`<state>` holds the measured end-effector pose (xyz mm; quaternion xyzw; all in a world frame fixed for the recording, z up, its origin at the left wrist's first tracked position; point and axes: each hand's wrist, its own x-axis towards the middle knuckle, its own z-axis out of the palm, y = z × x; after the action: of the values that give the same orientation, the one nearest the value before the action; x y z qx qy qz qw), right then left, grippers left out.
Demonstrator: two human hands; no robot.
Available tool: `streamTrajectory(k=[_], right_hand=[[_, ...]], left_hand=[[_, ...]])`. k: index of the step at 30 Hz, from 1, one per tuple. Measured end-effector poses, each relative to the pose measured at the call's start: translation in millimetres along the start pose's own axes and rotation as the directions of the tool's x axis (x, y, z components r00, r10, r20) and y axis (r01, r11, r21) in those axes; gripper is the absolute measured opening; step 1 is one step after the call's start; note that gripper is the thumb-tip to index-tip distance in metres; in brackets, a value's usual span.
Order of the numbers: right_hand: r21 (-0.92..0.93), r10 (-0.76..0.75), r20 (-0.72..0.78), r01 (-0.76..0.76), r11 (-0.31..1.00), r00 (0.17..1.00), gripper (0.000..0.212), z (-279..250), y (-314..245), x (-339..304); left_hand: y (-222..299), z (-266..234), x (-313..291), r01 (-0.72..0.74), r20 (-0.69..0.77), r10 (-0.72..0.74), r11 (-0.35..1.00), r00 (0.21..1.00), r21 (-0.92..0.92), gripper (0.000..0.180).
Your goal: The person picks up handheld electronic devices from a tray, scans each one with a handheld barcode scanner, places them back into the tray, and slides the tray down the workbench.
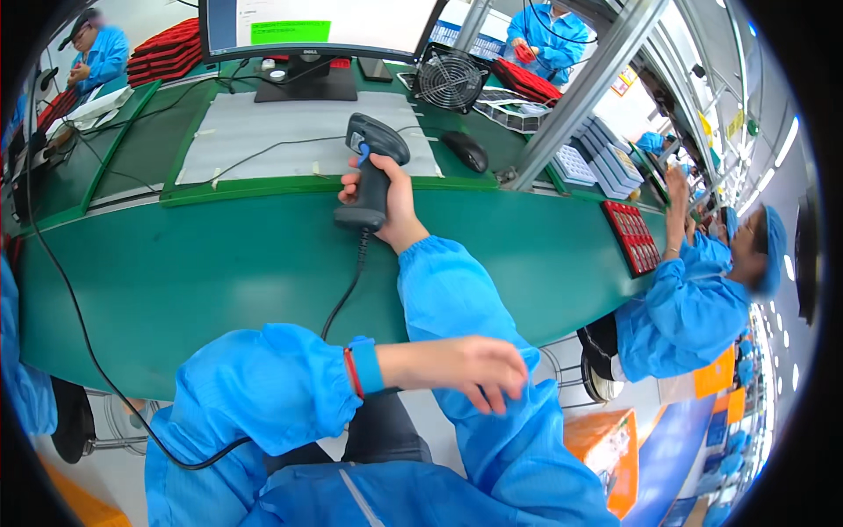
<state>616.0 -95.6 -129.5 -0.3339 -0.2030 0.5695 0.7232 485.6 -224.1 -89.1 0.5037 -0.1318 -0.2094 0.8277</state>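
My right hand (pixel 392 195) is wrapped round the grip of a dark grey barcode scanner (pixel 373 140) with a blue trigger. It holds the scanner upright over the front edge of the workbench, and a coiled cable hangs from the grip. My left hand (pixel 479 373) reaches across in front of my body, over my right sleeve. Its fingers hang apart and slightly blurred, with nothing seen in them. A blue wrist strap (pixel 365 365) with a red edge circles my left wrist.
A monitor (pixel 307 26) with a green box on screen stands behind a white sheet (pixel 263 132). A black mouse (pixel 465 151), a fan (pixel 450 77) and a metal post (pixel 580 97) are at right. Beyond them, a co-worker (pixel 694 281) sits by a red tray (pixel 630 237). Black cables cross the bench.
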Motion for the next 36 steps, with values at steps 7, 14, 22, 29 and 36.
streamTrajectory(k=[7, 14, 22, 29, 36], right_hand=[[0.011, 0.030, -0.020, -0.030, 0.999, 0.999, 0.038, -10.3, -3.9, 3.6], [-0.064, 0.105, -0.007, -0.106, 0.992, 0.994, 0.036, -15.0, 6.0, 15.2], [-0.067, 0.055, -0.015, -0.056, 0.996, 0.998, 0.035, -19.0, 8.2, 20.6], [-0.079, 0.030, -0.020, -0.031, 0.996, 0.999, 0.037, -24.3, 8.1, 25.1], [-0.066, 0.058, 0.003, -0.057, 0.996, 0.998, 0.038, -32.0, 10.8, 31.2]], left_hand=[[-24.1, -48.4, 7.1, 0.068, -0.033, -0.077, 0.976, 0.997, -0.209, 0.032], [-33.8, -61.1, 7.3, 0.007, -0.043, -0.019, 0.963, 0.999, -0.268, 0.031], [-40.9, -70.6, 4.0, -0.005, -0.014, 0.001, 0.959, 1.000, -0.284, 0.032], [-39.1, -73.7, 6.4, -0.003, -0.037, -0.004, 0.981, 0.999, -0.192, 0.035], [-39.5, -75.7, 11.7, -0.003, -0.094, -0.005, 0.997, 0.996, -0.081, 0.030]])
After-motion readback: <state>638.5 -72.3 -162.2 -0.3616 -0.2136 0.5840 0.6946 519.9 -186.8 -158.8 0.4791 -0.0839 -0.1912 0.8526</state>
